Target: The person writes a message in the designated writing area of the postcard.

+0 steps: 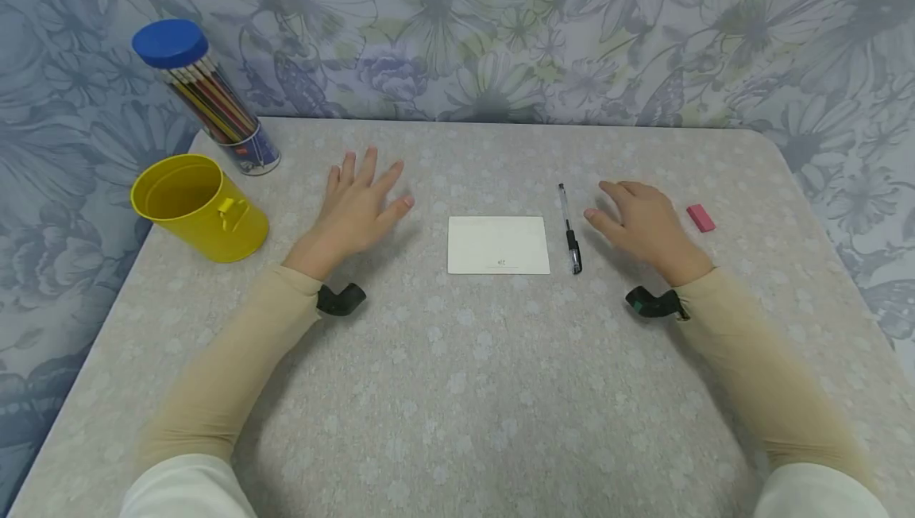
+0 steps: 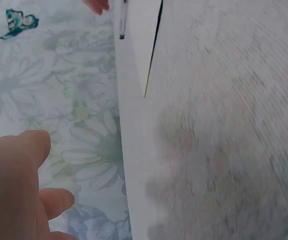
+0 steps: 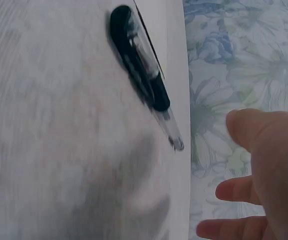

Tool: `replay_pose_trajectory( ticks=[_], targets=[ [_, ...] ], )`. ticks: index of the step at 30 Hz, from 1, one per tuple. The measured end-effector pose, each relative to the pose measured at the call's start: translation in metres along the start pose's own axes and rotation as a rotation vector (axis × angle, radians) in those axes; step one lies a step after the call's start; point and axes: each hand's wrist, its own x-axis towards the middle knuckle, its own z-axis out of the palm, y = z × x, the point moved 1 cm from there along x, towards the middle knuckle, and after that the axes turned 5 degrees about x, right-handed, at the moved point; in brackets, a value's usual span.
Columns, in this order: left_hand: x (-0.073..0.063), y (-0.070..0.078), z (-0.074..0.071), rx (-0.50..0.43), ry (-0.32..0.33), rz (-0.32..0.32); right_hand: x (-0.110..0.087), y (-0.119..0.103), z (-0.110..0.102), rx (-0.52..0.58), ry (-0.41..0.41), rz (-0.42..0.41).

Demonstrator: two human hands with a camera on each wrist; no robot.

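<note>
Card (image 1: 498, 245) lies flat mid-scene in the head view, the pen (image 1: 569, 230) just right of it. The left hand (image 1: 352, 214), fingers spread, holds nothing left of the card; the right hand (image 1: 643, 224), loosely open and also without a hold, is between the pen and a pink eraser (image 1: 700, 218). By these poses, nothing seems taken up yet; grasping the pen would call for the right hand to shift left and pinch. Tiny print at the card's near edge and the label (image 1: 256, 154) on the far-left pencil tube (image 1: 220, 105) cannot be read.

The left wrist view shows the left hand apart from the card.

The right wrist view shows the right fingertips clear of the pen, with no legible lettering.
</note>
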Motion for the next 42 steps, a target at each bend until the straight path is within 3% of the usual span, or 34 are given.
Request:
replay_pose_trajectory(
  ticks=[6,18,31,37,42],
  targets=[
    [0.001,0.007,0.007,-0.109,-0.006,0.065,0.006,-0.012,0.01,0.087,-0.012,-0.03],
    [-0.003,0.026,0.021,-0.272,0.036,0.168,0.013,-0.025,0.023,0.081,-0.135,0.084],
    [-0.003,0.035,0.023,-0.351,0.07,0.189,0.021,-0.028,0.029,0.113,-0.127,0.142],
    [-0.005,0.038,0.022,-0.348,0.066,0.194,0.023,-0.028,0.027,0.25,-0.125,0.171],
    [-0.004,0.041,0.021,-0.342,0.066,0.196,0.025,-0.027,0.021,0.424,-0.087,0.256]
  ],
)
